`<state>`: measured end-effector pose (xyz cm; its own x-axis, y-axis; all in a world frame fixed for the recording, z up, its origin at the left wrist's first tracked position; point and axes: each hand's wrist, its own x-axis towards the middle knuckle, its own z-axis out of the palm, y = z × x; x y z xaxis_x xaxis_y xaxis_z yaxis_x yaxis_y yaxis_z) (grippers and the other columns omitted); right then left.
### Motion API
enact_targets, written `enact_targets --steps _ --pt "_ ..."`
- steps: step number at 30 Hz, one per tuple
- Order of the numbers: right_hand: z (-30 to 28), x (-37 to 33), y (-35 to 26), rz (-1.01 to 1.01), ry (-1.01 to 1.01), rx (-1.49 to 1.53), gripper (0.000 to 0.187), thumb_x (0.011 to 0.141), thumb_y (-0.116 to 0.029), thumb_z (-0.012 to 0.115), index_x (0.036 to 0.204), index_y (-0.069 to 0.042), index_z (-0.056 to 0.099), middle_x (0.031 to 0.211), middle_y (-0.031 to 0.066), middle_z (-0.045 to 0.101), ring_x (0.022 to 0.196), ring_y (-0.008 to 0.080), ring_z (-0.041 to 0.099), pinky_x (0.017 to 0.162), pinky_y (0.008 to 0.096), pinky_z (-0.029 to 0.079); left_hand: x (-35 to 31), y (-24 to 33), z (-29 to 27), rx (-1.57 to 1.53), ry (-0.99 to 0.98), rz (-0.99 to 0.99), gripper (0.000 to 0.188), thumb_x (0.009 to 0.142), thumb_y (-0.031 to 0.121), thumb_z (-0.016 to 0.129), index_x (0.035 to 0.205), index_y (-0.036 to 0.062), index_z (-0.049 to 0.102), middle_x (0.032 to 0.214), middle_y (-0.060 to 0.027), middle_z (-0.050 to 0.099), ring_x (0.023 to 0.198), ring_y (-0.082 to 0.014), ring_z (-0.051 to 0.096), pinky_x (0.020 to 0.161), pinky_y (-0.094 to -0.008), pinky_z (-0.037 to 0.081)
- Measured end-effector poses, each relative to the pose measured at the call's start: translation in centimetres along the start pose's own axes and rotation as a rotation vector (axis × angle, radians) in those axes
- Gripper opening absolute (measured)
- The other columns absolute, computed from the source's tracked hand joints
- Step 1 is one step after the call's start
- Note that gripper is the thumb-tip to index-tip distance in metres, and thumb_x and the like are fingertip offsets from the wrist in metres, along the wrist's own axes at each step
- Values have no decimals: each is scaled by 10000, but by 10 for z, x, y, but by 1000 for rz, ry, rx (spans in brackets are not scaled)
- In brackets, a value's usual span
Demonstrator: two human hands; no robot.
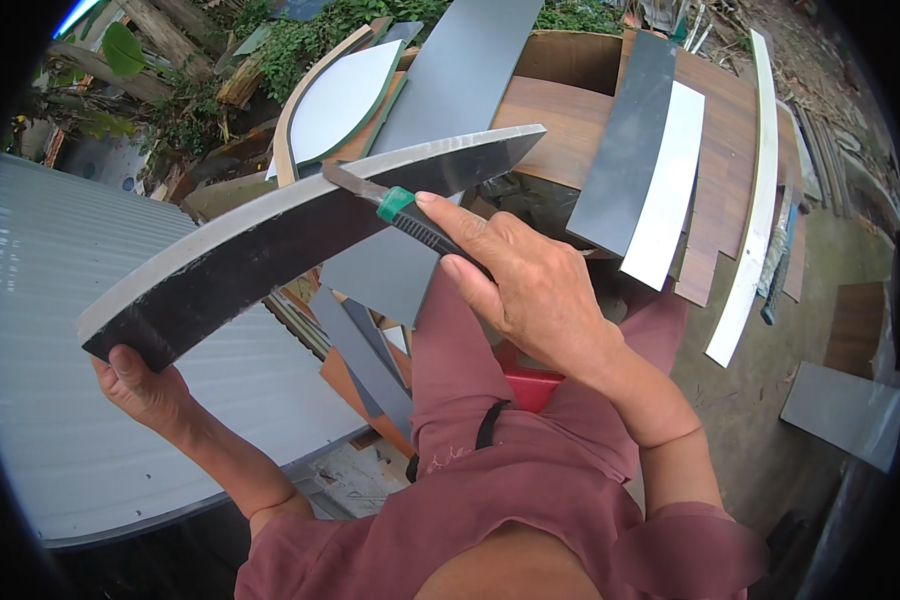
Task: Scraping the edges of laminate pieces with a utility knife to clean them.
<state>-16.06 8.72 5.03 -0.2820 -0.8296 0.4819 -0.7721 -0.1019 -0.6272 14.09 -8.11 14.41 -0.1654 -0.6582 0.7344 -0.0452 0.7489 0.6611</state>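
Note:
My left hand (pixel 142 388) grips the lower left end of a long dark board (pixel 300 240) with a pale grey edge, thumb on its dark face and fingers hidden behind. The board slants up to the right across my lap. My right hand (pixel 540 285) is closed round the black handle of a knife (pixel 425 222) with a green collar. Its index finger presses along the top. The metal blade lies across the board near its upper edge, about midway along; whether it touches cannot be made out.
A pale corrugated sheet (pixel 120 440) lies on the left. Ahead stand grey panels (pixel 625 150), white strips (pixel 665 190) and brown wood-grain boards (pixel 550 130). A curved white piece (pixel 335 105) leans at the back. Part of a red seat (pixel 530 388) shows between my legs.

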Motion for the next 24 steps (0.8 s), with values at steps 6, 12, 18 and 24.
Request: enact_targets --steps 6,12,18,24 --pt "8 5 102 513 -72 -26 378 925 -293 479 1265 -134 524 726 164 627 699 335 616 622 445 468 4 -17 3 -1 25 -50 537 829 416 662 1119 -22 549 1028 -97 631 944 -189 615 874 -313 481" --pt "18 6 76 155 -3 19 391 920 -313 486 1272 -147 521 752 189 590 707 383 587 658 466 461 2 -5 -2 14 27 -31 516 849 405 641 1129 -18 546 1035 -94 632 940 -179 613 869 -311 479" --pt "26 8 195 549 28 -96 378 936 -366 424 1253 -190 533 774 221 639 809 407 609 700 486 469 7 -16 12 -25 34 -91 516 819 399 682 1106 -15 567 1005 -88 636 910 -169 620 843 -296 496" --pt "30 21 133 288 4 -288 366 934 -363 432 1249 -210 539 804 218 646 814 394 620 684 487 479 3 -3 7 -23 23 -91 508 832 385 672 1124 -15 560 1010 -83 635 913 -163 616 852 -296 490"
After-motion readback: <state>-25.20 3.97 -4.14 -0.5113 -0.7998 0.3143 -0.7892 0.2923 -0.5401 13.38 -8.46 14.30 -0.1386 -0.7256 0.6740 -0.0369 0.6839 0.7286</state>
